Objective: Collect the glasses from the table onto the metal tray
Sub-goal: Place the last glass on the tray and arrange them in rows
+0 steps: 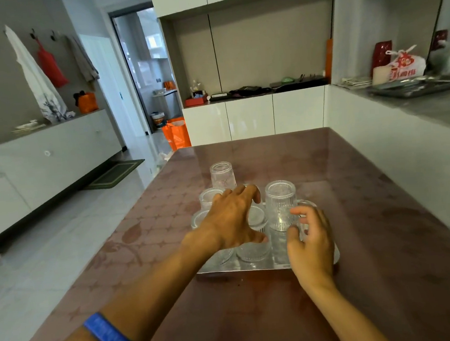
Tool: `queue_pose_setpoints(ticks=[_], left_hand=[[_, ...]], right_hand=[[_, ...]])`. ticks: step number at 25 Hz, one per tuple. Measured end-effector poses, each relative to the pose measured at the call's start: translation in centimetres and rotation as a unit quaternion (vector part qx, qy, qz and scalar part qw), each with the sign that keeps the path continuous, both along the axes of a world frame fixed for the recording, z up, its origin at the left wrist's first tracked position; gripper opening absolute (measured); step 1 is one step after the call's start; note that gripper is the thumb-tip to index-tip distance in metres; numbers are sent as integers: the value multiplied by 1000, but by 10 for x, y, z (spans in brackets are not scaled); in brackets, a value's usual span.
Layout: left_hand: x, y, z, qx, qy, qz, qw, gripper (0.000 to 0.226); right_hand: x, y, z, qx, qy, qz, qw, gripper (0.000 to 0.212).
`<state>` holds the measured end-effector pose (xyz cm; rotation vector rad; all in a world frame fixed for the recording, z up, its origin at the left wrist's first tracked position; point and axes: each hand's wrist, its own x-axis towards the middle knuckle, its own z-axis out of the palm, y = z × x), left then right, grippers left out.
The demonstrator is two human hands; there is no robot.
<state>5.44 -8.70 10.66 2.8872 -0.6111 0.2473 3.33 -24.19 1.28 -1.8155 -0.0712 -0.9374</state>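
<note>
1. Metal tray lay flat on the brown table, about midway between the table's left and right edges, long side running left to right.
2. Several clear ribbed glasses stood packed on the tray, all upside down, bottoms up, long axis straight up and down.
3. Tall stacked glass stood near the tray's far right corner, upright, mouth down.
4. One lone glass stood on the table just past the tray's far edge, also mouth down, off the tray.
5. Left hand hung over the glasses on the tray's left part, fingers spread wide, gripping nothing.
6. Right hand was by the tray's right edge, fingers curled loosely around a low glass; grip hard to tell.
7. Blue band wrapped the left forearm.
</note>
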Motion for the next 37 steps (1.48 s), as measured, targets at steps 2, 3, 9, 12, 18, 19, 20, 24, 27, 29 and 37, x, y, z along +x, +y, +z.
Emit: queue_pose_setpoints(ticks=[2, 3, 9, 12, 18, 19, 20, 24, 27, 29, 37], left_hand=[[5, 4, 0, -7, 12, 2, 1000, 74], [6, 6, -1, -8, 17, 1, 1000, 74], [29, 43, 12, -187, 39, 9, 982, 48], [73, 77, 32, -264, 16, 85, 961, 28], [174, 88, 37, -162, 45, 202, 965, 50], [186, 82, 33, -142, 62, 197, 968, 58], [197, 75, 29, -122, 82, 191, 971, 67], [224, 52, 0, -113, 131, 182, 968, 79], [229, 51, -14, -155, 114, 194, 962, 76], [224, 50, -12, -173, 102, 208, 957, 77], [114, 58, 69, -248, -93, 142, 954, 83]], right_hand=[[-4, 9, -4, -37, 7, 20, 999, 36], [-5, 12, -6, -57, 7, 27, 998, 35], [-7, 15, -9, -111, 42, 67, 991, 25], [-12, 20, -4, -180, 36, 91, 979, 24], [-6, 20, -2, -232, 69, 73, 967, 30], [-4, 20, -2, -221, 76, 64, 970, 29], [-2, 20, -3, -211, 74, 53, 973, 27], [2, 21, -8, -200, 77, 35, 976, 18], [5, 21, -12, -199, 89, 31, 975, 27], [5, 21, -15, -203, 89, 41, 974, 32], [-2, 14, -3, -60, 39, 73, 995, 47]])
